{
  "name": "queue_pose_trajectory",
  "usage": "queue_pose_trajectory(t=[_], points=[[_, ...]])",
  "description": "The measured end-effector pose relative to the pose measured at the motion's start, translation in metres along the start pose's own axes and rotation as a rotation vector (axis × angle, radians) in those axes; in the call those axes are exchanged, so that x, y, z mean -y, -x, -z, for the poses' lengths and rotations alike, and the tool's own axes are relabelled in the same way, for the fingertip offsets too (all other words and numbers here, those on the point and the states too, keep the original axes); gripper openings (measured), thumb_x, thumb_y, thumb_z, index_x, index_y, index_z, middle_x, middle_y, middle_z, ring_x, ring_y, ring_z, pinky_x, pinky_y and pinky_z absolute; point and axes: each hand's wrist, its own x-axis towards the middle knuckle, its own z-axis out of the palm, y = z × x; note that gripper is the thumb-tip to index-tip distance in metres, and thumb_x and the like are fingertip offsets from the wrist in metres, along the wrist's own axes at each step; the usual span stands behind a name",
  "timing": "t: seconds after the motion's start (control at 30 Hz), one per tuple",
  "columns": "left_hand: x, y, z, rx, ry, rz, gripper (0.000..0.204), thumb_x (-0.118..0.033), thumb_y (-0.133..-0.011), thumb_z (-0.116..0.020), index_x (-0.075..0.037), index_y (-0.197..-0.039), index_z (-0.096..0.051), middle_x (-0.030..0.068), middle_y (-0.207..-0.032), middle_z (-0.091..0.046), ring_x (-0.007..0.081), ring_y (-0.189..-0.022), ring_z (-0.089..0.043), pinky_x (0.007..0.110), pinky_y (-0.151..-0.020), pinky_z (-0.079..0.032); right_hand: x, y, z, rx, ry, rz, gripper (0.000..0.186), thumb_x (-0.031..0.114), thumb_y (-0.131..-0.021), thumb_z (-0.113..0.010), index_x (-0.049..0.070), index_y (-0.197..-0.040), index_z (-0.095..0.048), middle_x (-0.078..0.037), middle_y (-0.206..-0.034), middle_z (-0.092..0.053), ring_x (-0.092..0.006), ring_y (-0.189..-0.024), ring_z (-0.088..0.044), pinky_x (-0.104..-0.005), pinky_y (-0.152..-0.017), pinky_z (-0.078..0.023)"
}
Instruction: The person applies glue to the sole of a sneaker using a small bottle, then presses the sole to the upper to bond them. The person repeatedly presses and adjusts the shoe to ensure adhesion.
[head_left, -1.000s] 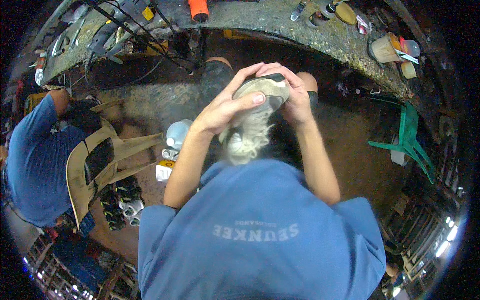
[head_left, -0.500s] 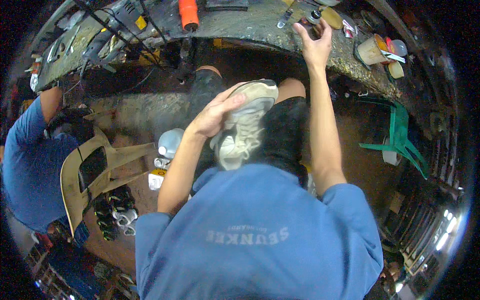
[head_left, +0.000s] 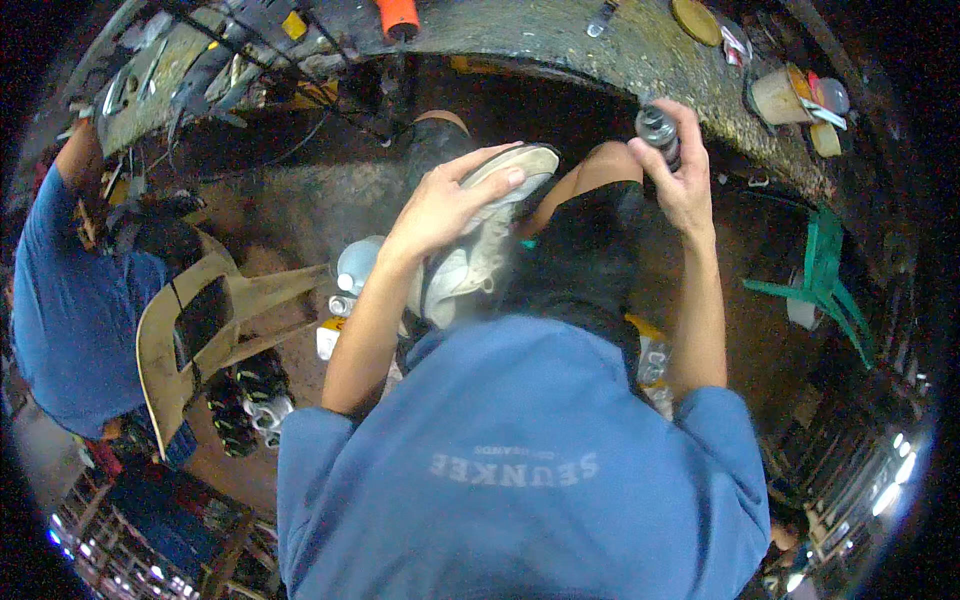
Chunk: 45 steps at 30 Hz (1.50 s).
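Well apart: left hand (head_left: 447, 208) gripping-firm on shoe (head_left: 488, 238), right (head_left: 684, 180) around bottle (head_left: 657, 130).

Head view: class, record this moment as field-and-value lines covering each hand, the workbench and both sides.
Left hand: gripping the toe end of a pale lace-up sneaker
Right hand: holding a small dark bottle, apart from the sneaker
Workbench: bears an orange cylindrical object, round yellowish disc and beige tub
Left side: co-worker in blue, beige plastic chair
Right side: green plastic seat
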Motion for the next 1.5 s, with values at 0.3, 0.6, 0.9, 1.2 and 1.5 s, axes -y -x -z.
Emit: queue_pose_trajectory(t=[0.3,0.6,0.9,1.2,1.5], points=[[0.013,-0.010,-0.008,-0.026,-0.159,0.043,0.067,-0.059,-0.094,-0.077,-0.018,-0.147,-0.071,0.0157,-0.136,-0.076,0.0287,-0.128,-0.071,0.039,-0.111,-0.051,0.018,-0.009,0.007,0.130,0.501,0.452,0.056,0.011,-0.075,-0.085,0.009,-0.129,-0.070,-0.011,-0.121,-0.073,-0.0321,-0.113,-0.069,-0.0441,-0.100,-0.052],[0.016,-0.008,-0.010,-0.052,-0.165,0.037,0.069,-0.062,-0.092,-0.079,-0.021,-0.146,-0.071,0.0163,-0.134,-0.077,0.0296,-0.126,-0.072,0.039,-0.110,-0.052,0.021,-0.023,0.013,0.199,0.635,0.605,0.062,0.015,-0.071,-0.085,0.011,-0.131,-0.068,-0.008,-0.122,-0.072,-0.0297,-0.115,-0.068,-0.0460,-0.099,-0.051],[0.010,-0.006,-0.012,-0.063,-0.197,0.062,0.069,-0.061,-0.091,-0.079,-0.021,-0.146,-0.071,0.0166,-0.135,-0.076,0.0309,-0.127,-0.072,0.040,-0.110,-0.052,0.027,-0.027,0.017,0.230,0.638,0.607,0.062,0.001,-0.069,-0.074,0.010,-0.130,-0.070,-0.010,-0.123,-0.071,-0.0303,-0.117,-0.067,-0.0467,-0.103,-0.050],[0.015,-0.008,-0.013,-0.054,-0.166,0.048,0.068,-0.061,-0.091,-0.080,-0.022,-0.146,-0.071,0.0162,-0.136,-0.076,0.0302,-0.127,-0.072,0.039,-0.111,-0.051,0.026,-0.030,0.019,0.238,0.696,0.654,0.057,0.017,-0.077,-0.081,0.013,-0.132,-0.066,-0.006,-0.122,-0.071,-0.0278,-0.115,-0.068,-0.0459,-0.102,-0.050],[0.012,-0.006,-0.013,-0.054,-0.166,0.049,0.067,-0.059,-0.092,-0.080,-0.022,-0.146,-0.071,0.0163,-0.137,-0.075,0.0306,-0.129,-0.071,0.040,-0.111,-0.051,0.023,-0.030,0.020,0.238,0.707,0.651,0.057,0.017,-0.079,-0.080,0.014,-0.134,-0.066,-0.005,-0.124,-0.070,-0.0276,-0.117,-0.067,-0.0485,-0.105,-0.050]])
